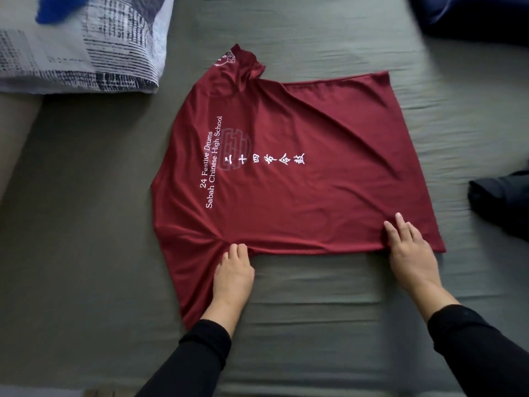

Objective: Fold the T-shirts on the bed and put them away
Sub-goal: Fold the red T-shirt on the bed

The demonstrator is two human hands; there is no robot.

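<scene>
On the bed (315, 325), shirt (286, 167) lies flat, long axis running left to right, collar end left. My left grip (233, 270) pinches the near edge by the sleeve; right grip (409, 247) presses flat, fingers spread, at the hem corner. Cloth extends away from both. I judge the next fold goes away from me.

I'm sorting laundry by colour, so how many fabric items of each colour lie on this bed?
Dark red: 1, the T-shirt
Dark navy or black: 2, a garment at the right edge and another top right
Black-and-white print: 1, the pillow
Bright blue: 1, a blurred cloth
Total: 5
</scene>
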